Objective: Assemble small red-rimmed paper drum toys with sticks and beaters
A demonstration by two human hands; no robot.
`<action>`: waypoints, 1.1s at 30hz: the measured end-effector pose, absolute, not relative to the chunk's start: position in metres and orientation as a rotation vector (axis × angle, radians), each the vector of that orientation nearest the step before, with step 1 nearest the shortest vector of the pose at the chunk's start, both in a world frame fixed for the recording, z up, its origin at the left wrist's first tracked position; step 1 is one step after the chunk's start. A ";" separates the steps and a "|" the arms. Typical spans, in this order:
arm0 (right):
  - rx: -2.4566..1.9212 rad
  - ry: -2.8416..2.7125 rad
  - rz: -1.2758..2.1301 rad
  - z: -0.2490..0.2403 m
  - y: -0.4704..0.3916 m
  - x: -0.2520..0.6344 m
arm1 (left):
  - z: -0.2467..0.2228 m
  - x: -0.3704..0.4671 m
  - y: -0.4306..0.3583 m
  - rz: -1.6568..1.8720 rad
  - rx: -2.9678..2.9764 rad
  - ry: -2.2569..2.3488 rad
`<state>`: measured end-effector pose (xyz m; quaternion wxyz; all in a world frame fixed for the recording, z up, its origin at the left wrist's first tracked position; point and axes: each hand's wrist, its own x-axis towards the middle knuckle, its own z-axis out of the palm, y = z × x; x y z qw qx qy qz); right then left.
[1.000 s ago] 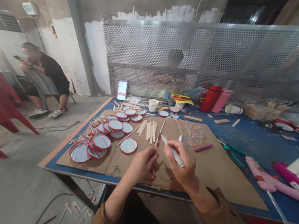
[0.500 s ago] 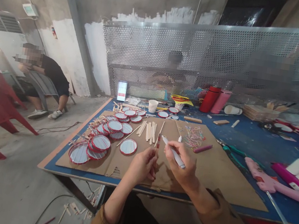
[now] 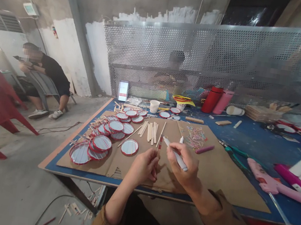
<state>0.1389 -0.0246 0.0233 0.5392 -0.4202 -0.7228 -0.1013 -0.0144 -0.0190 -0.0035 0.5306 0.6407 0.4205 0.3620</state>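
The fingers of the left hand (image 3: 144, 167) are pinched closed on the near end of a red-banded stick (image 3: 160, 142), which is held over the middle of the cardboard (image 3: 223, 177). Those of the right hand (image 3: 184, 164) are curled closed around a white pen (image 3: 180, 161), its tip pointed at the stick; whether contact is made cannot be told. For a neat stroke, the stick would best be gripped firmly and the pen moved lightly. On the cardboard's far part, loose sticks (image 3: 151, 133) and rubber bands (image 3: 195, 136) are laid; on its left, red-rimmed discs (image 3: 102, 143) are piled.
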 end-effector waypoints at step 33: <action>-0.900 -1.723 -0.269 0.023 -0.022 0.142 | -0.010 -0.013 -0.016 0.931 1.689 1.176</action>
